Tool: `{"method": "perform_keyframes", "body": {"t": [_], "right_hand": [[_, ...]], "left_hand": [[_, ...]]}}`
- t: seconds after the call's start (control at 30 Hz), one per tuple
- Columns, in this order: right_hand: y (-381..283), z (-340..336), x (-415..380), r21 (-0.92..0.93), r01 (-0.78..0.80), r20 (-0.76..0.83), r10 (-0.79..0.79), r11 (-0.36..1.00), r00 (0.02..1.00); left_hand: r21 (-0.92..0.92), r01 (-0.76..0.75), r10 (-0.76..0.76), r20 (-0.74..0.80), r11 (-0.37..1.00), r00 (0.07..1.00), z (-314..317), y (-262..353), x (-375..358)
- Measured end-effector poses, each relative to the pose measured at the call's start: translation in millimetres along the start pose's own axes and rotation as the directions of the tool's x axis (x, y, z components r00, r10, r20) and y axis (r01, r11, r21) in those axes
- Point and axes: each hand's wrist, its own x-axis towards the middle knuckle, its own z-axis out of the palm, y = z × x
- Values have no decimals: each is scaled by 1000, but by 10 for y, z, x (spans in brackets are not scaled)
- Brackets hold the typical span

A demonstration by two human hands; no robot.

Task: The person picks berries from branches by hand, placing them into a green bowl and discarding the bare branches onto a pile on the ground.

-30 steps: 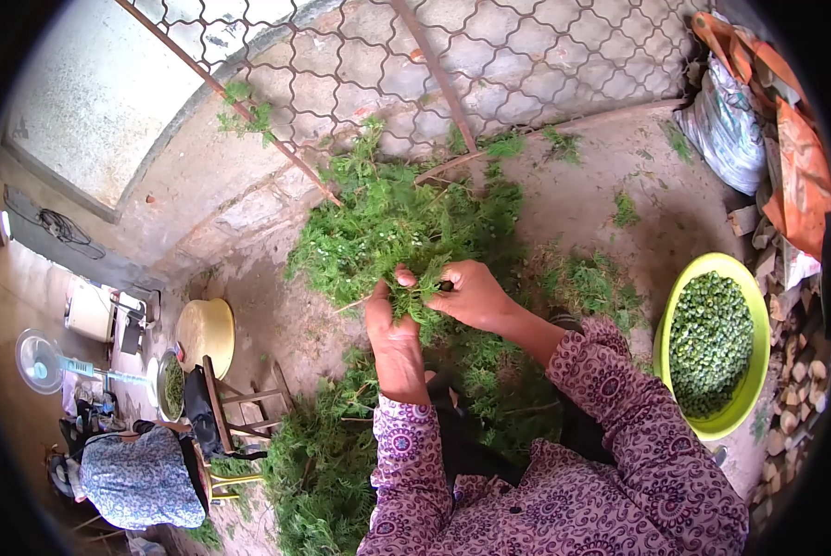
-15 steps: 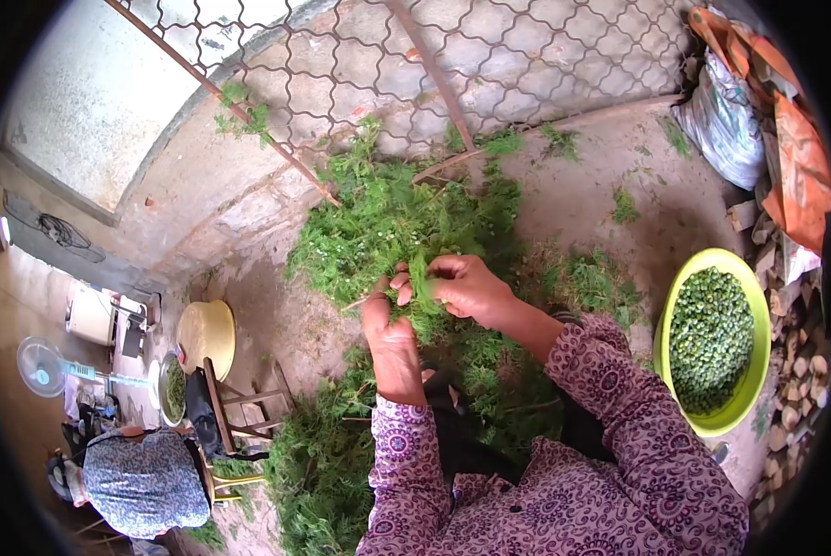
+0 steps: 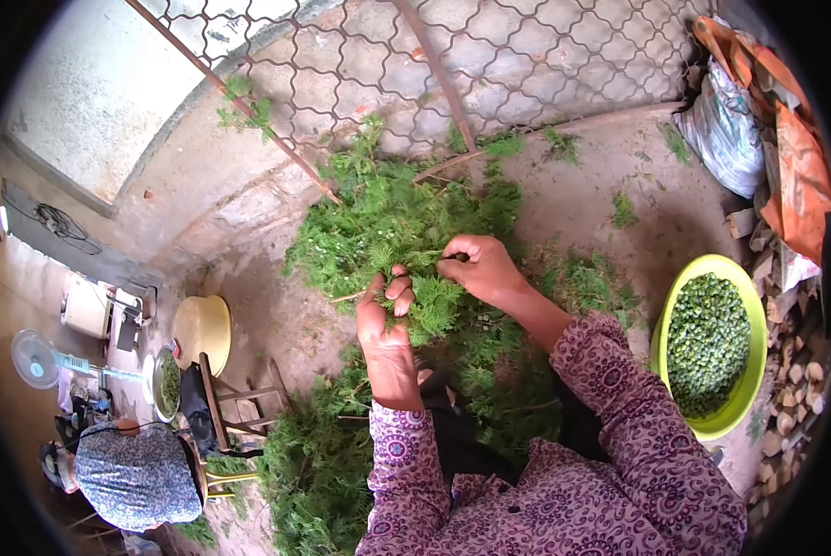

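Observation:
My left hand (image 3: pixel 386 320) has its fingers curled around a feathery green sprig (image 3: pixel 437 308), whose flat fronds stick out to the right. To the right of it, my right hand (image 3: pixel 489 271) is closed in a pinch, thumb against forefinger. A small dark green piece (image 3: pixel 461 257) shows at those fingertips; its exact kind is too small to make out. Behind both hands lies a heap of cut green branches (image 3: pixel 350 222) dotted with pale little buds or cones.
On the right stands a yellow-green basin (image 3: pixel 761 371) holding small round green pods (image 3: pixel 709 343), beside stacked firewood (image 3: pixel 791 408). A wire-mesh panel (image 3: pixel 450 83) leans at the back. Lower left, another person (image 3: pixel 135 477) sits near a wooden stool (image 3: pixel 216 408) and a fan (image 3: pixel 37 360).
My right hand has drawn away to the right from the sprig, now pinching a small dark piece. My left hand stays in about the same place, keeping its hold.

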Motion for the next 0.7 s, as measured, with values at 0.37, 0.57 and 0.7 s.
{"method": "perform_keyframes", "body": {"t": [0.37,0.57,0.7], "right_hand": [[-272,72,-145,383,-661,505,453,645,735],[-180,223,-150,488,-728,541,489,481,685],[-114,266,-179,464,-711,482,523,528,703]], "left_hand": [[-303,-149,127,-92,941,988,-98,163,1],[-191,-145,127,-107,971,986,-43,80,29],[-73,-187,181,-76,980,980,-5,4,66]]}}
